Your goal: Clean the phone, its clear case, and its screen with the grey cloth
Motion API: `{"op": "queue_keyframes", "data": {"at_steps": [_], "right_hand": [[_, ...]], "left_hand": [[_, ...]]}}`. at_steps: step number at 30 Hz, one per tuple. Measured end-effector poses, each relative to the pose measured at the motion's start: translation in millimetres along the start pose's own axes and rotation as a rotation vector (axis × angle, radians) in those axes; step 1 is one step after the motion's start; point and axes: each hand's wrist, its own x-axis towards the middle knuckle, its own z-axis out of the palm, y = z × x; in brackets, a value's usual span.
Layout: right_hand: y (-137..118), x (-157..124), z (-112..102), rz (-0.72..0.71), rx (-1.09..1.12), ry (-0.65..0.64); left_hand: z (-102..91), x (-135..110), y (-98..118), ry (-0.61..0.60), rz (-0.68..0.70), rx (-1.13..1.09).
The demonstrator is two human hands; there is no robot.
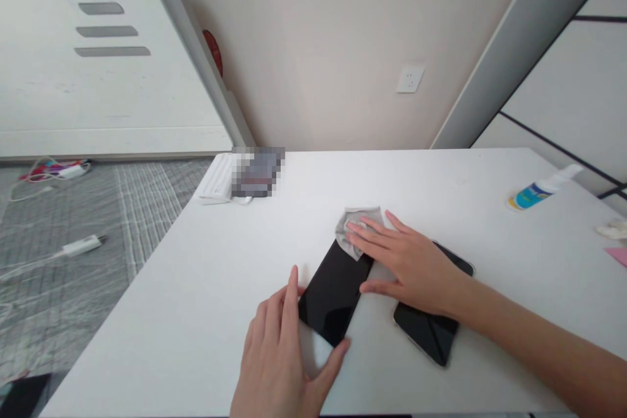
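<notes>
A black phone [333, 290] lies screen up on the white table [196, 274]. My left hand [281, 356] steadies its near end, thumb and forefinger apart on either side of the corner. My right hand [409, 264] lies flat with fingers stretched out, pressing a small grey cloth [356, 227] onto the phone's far end. A second black phone [431, 326] lies under my right wrist, partly hidden by it.
A small spray bottle [539, 191] with a blue label lies at the table's right side, with a pink scrap [618, 255] near it. A white box [218, 179] sits at the far left corner. Cables and a charger [81, 245] lie on the grey floor mat to the left.
</notes>
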Motion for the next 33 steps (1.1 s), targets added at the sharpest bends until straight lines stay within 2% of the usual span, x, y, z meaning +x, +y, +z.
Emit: {"op": "queue_keyframes", "data": {"at_steps": [1, 5, 6, 7, 10, 11, 12, 16, 17, 21, 22, 23, 27, 28, 31, 33], "right_hand": [[-1, 0, 0, 0.002, -0.01, 0.003], [-15, -1, 4, -0.291, 0.108, -0.137], [-14, -1, 4, -0.303, 0.117, -0.143], [-11, 0, 4, -0.258, 0.102, -0.121], [4, 1, 0, -0.006, -0.002, 0.004], [6, 1, 0, 0.031, -0.022, 0.025], [5, 0, 0, 0.015, -0.017, 0.024], [-15, -3, 5, -0.276, 0.123, -0.133], [-16, -2, 5, -0.286, 0.138, -0.148], [-1, 0, 2, -0.001, 0.014, -0.012], [0, 1, 1, 0.024, -0.007, 0.006], [-3, 0, 2, -0.004, -0.002, -0.002], [-18, 0, 5, -0.294, 0.139, -0.135], [-17, 0, 5, -0.284, 0.139, -0.135], [1, 2, 1, -0.054, 0.024, -0.043], [6, 2, -1, 0.025, -0.03, -0.013]], "left_hand": [[-0.2, 0, 0, 0.001, 0.002, 0.002], [0.4, -1, 0, -0.005, 0.022, 0.004], [0.6, -1, 0, -0.006, 0.021, 0.001], [0.6, -1, 1, -0.009, 0.015, -0.002], [-0.2, 0, 3, -0.006, -0.004, -0.006], [-0.5, 1, 4, -0.007, -0.007, -0.005], [-0.8, 0, 4, -0.008, -0.011, -0.005], [-0.8, -2, 3, -0.01, 0.003, -0.01], [-0.8, -2, 3, -0.011, 0.001, -0.013], [-0.9, -1, 4, -0.02, -0.026, -0.029], [-0.8, -1, 4, -0.021, -0.028, -0.03], [-0.7, -1, 4, -0.02, -0.026, -0.028], [0.1, -1, 4, -0.015, -0.01, -0.015], [0.1, -1, 4, -0.012, -0.011, -0.018], [-1.0, 0, 4, -0.002, -0.021, -0.034], [-1.8, 0, 5, -0.003, -0.017, -0.033]]}}
